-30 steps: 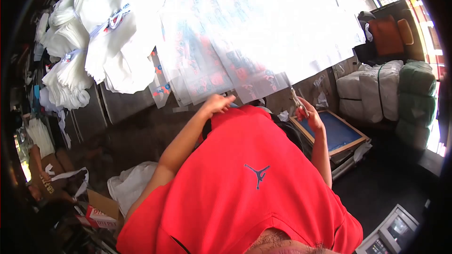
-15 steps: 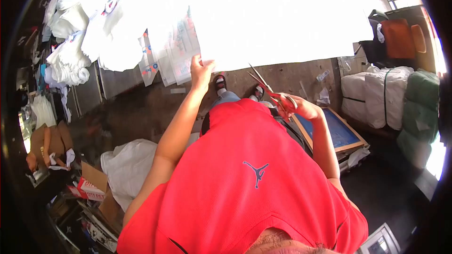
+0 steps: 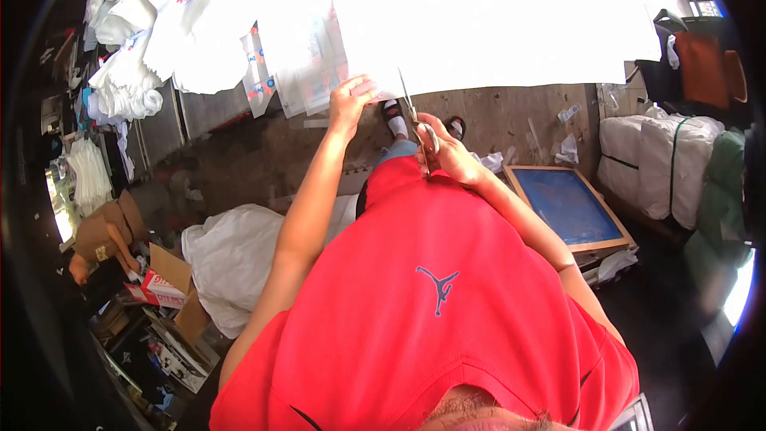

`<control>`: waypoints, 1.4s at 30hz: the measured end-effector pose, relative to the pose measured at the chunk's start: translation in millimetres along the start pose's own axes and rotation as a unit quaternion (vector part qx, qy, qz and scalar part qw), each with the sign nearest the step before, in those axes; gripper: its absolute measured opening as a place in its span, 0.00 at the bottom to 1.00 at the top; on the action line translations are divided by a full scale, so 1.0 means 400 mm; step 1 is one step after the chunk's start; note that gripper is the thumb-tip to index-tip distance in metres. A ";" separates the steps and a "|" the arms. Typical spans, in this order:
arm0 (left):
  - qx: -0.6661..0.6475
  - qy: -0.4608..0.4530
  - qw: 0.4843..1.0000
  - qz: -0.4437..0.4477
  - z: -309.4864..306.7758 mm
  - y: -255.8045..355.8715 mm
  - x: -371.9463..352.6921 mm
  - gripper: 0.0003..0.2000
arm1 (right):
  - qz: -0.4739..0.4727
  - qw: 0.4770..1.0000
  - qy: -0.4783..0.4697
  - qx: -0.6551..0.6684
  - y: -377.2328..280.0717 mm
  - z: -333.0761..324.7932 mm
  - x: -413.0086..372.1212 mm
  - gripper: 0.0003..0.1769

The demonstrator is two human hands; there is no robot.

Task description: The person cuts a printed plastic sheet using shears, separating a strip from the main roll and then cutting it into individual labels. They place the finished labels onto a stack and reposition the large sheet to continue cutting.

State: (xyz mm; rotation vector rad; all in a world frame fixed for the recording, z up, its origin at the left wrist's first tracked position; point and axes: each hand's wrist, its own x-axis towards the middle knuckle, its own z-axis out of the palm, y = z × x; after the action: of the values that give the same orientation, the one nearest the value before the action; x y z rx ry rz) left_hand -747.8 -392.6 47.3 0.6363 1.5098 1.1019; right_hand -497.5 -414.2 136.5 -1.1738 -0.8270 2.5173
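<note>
The sheet (image 3: 479, 24) spreads white across the work surface ahead of me, its near edge pinched in my left hand (image 3: 351, 104). My right hand (image 3: 453, 156) grips the scissors (image 3: 416, 118), blades at that edge. I'd hold the sheet taut and cut straight.

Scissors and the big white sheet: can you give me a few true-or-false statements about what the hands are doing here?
The right hand holds the scissors. True.
The left hand rests on the blue framed screen. False: it grips the lower edge of the white sheet.
The scissors' blades point up towards the white sheet. True.
The blue framed screen hangs on a wall. False: it lies on the floor, at the person's right.
</note>
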 end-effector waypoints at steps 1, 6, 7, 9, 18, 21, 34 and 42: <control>0.010 -0.005 1.000 0.005 0.001 0.002 -0.002 0.20 | -0.009 1.000 0.013 -0.012 -0.004 0.011 0.001 0.36; 0.004 -0.003 1.000 0.022 0.001 -0.010 -0.004 0.20 | -0.022 1.000 0.020 -0.010 0.017 0.007 0.030 0.34; -0.003 -0.001 1.000 0.027 0.003 -0.010 -0.006 0.20 | -0.018 1.000 0.020 0.002 0.018 0.006 0.033 0.33; -0.011 0.001 0.999 0.030 0.001 -0.010 -0.006 0.20 | -0.013 1.000 0.021 0.015 0.022 0.003 0.036 0.32; 0.006 -0.019 1.000 0.022 -0.004 -0.021 0.000 0.19 | -0.002 0.999 0.018 0.037 0.028 0.006 0.035 0.30; -0.003 -0.006 0.999 0.034 -0.003 -0.019 0.001 0.19 | -0.013 0.999 0.007 0.044 0.051 -0.008 0.049 0.29; -0.017 -0.004 1.000 0.026 -0.005 -0.010 -0.004 0.19 | -0.052 0.996 0.019 0.069 0.038 0.014 0.093 0.27; -0.001 -0.017 1.000 -0.003 -0.010 0.008 -0.013 0.19 | -0.056 0.995 0.045 0.069 0.011 0.012 0.127 0.25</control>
State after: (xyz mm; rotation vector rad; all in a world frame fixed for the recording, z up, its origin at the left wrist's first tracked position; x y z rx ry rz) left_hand -751.1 -396.9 52.4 0.6463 1.4807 1.0835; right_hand -534.1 -397.4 104.8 -1.1526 -0.6668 2.3719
